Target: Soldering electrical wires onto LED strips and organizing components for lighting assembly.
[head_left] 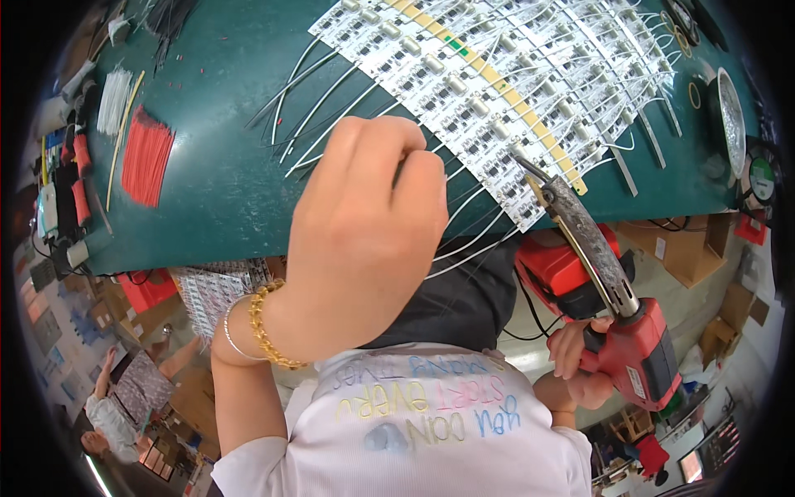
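My left hand (364, 211) is closed, its fingers curled over the near left edge of a white circuit board panel (431, 93). Whatever its fingertips pinch is hidden behind the hand. White wires (338, 85) stick out from the panel's edge on both sides of that hand. My right hand (580, 360) is wrapped round the handle of a red soldering gun (646, 356). The gun's long metal barrel slants up and left, its tip over the near right end of the panel. Rows of small parts cover the panel, and a yellow strip (497, 81) runs along it.
Bundles of red wires (147, 157) and white wires (113, 101) lie on the green table (224, 99). Tools with red handles (80, 199) line its left edge. At the right are a metal dish (730, 122) and a solder spool (760, 178). Other people are in the background.
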A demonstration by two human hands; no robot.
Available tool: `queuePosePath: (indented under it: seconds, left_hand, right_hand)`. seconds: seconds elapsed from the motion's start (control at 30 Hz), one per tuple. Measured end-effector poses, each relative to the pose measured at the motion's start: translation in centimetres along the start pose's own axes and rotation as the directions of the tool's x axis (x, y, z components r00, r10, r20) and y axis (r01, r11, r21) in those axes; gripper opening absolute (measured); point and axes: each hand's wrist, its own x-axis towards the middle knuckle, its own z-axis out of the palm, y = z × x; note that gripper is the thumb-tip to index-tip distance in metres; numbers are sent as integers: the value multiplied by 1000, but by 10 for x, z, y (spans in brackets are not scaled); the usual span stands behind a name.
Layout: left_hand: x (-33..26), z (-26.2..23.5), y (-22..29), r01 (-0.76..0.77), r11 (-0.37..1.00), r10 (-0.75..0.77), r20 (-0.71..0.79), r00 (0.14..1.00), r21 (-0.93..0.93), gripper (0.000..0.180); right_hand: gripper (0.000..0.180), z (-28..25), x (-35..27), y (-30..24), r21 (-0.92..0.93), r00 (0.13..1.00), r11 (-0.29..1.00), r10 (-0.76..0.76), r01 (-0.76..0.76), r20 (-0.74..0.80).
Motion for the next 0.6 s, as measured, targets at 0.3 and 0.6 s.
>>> queuePosePath:
  seconds: [0.3,0.6]
  left_hand:
    - [2,11,-5,6,1000,-7,-67,998,-16,20]
    - [4,10,-6,48,990,-52,-31,998,-130,20]
  right_hand:
    - [83,2,-8,5,-235,988,966,79,-108,-130]
    - [49,22,3,3,-155,945,972,125,-178,-302]
